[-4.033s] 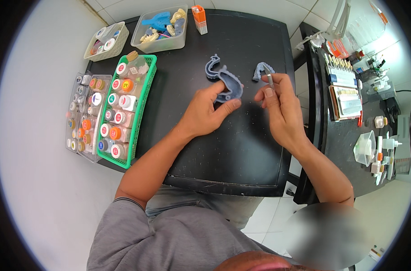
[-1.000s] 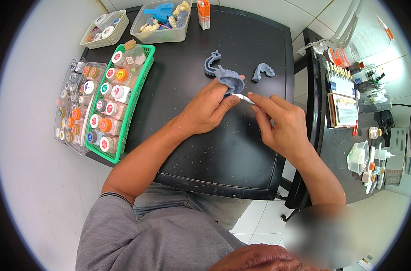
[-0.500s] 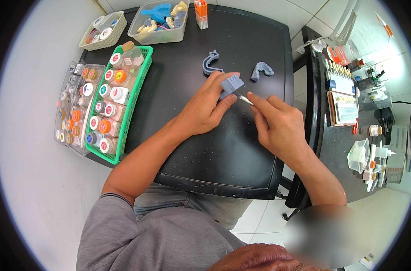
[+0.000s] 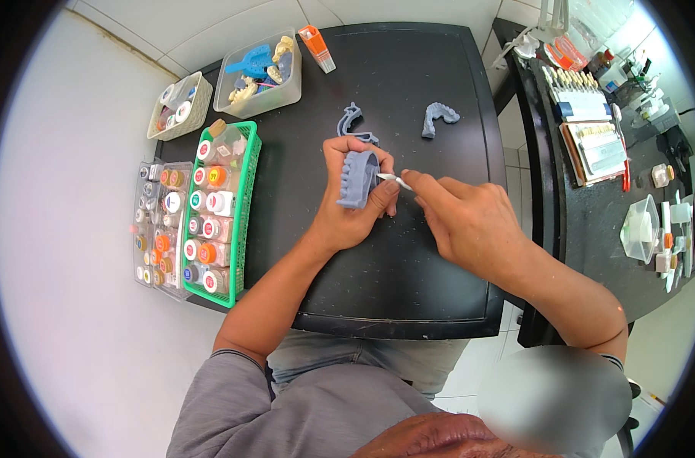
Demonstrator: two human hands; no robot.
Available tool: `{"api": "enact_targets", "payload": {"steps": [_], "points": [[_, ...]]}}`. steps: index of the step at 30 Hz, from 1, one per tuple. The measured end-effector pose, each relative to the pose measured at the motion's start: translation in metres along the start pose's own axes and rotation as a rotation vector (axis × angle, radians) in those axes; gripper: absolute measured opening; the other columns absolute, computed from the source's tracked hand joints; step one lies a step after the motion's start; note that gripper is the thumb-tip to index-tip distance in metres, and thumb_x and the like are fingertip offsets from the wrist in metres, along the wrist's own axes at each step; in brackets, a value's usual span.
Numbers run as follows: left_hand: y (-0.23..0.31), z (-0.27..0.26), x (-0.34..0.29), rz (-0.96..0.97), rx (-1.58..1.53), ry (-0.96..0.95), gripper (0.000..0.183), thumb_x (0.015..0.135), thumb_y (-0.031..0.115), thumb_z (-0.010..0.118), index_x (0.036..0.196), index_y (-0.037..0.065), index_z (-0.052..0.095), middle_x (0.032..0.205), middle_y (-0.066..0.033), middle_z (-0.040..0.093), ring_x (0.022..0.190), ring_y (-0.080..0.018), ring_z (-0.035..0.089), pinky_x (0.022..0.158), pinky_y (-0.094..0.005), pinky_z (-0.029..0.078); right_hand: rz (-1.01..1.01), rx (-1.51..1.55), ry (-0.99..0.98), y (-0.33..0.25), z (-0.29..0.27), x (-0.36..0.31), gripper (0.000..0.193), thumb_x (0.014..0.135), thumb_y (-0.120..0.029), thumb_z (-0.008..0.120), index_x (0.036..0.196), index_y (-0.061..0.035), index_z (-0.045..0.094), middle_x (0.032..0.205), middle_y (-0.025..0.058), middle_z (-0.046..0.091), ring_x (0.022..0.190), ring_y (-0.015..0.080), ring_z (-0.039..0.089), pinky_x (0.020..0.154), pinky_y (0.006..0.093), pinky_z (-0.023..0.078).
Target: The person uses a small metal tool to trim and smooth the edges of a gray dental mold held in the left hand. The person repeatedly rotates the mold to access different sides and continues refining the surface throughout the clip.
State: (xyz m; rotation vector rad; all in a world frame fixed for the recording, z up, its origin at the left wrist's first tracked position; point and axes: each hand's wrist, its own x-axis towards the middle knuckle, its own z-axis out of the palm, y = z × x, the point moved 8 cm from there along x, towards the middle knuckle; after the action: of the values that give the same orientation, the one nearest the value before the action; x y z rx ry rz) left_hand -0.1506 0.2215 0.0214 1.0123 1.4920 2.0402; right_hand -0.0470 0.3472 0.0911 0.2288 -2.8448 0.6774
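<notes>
A blue-grey dental model (image 4: 356,180) is gripped in my left hand (image 4: 343,224), its row of teeth turned to the left and its curved hollow side to the right. My right hand (image 4: 473,217) pinches a slim, silvery-white hand tool (image 4: 395,180) with a narrow tip. That tip meets the model's inner side, close to my left thumb; whether it touches is too small to tell. Beyond my left hand lies a thin blue-grey arch-shaped piece (image 4: 349,120), partly hidden by the fingers. Another blue-grey dental arch (image 4: 439,118) rests farther right on the black table (image 4: 408,282).
On the left stand a green basket (image 4: 243,221) of capped jars, a clear case (image 4: 164,229) of more jars and a cream basket (image 4: 200,107). Farther back are a plastic tub (image 4: 275,99) of dental pieces and an orange-white box (image 4: 317,49). A dark side desk (image 4: 584,252) holds shade guides.
The dental model has been turned in my left hand, so its teeth now face left. The tool has moved from beside my left thumb tip to the model's inner side. The whole view has shifted.
</notes>
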Motion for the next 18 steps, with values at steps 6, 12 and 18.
{"api": "enact_targets", "payload": {"steps": [6, 12, 18], "points": [[0.009, -0.004, -0.001, 0.014, 0.047, -0.007, 0.052, 0.106, 0.007, 0.075, 0.136, 0.013, 0.034, 0.113, -0.0094, 0.055, 0.088, -0.012, 0.055, 0.075, -0.0263, 0.049, -0.076, 0.003, 0.082, -0.009, -0.008, -0.001, 0.049, 0.092, 0.0, 0.075, 0.141, -0.0053, 0.07, 0.083, 0.0079, 0.069, 0.061, 0.0298, 0.069, 0.053, 0.0417, 0.053], [0.015, -0.004, -0.001, 0.111, 0.077, -0.035, 0.054, 0.102, 0.003, 0.076, 0.136, 0.012, 0.036, 0.113, -0.0079, 0.056, 0.097, -0.0117, 0.052, 0.085, -0.0276, 0.047, -0.138, -0.03, 0.136, -0.018, -0.014, -0.003, 0.054, 0.087, 0.001, 0.077, 0.141, -0.0058, 0.072, 0.078, 0.0044, 0.059, 0.056, 0.024, 0.064, 0.05, 0.0387, 0.049], [0.02, -0.002, -0.003, 0.115, 0.089, -0.034, 0.056, 0.102, 0.001, 0.076, 0.14, 0.011, 0.036, 0.113, -0.0079, 0.057, 0.096, -0.0106, 0.053, 0.085, -0.0277, 0.047, -0.141, -0.034, 0.141, -0.02, -0.017, -0.003, 0.059, 0.085, 0.002, 0.076, 0.143, -0.0048, 0.072, 0.076, 0.004, 0.054, 0.054, 0.0229, 0.06, 0.049, 0.0384, 0.048]]}}
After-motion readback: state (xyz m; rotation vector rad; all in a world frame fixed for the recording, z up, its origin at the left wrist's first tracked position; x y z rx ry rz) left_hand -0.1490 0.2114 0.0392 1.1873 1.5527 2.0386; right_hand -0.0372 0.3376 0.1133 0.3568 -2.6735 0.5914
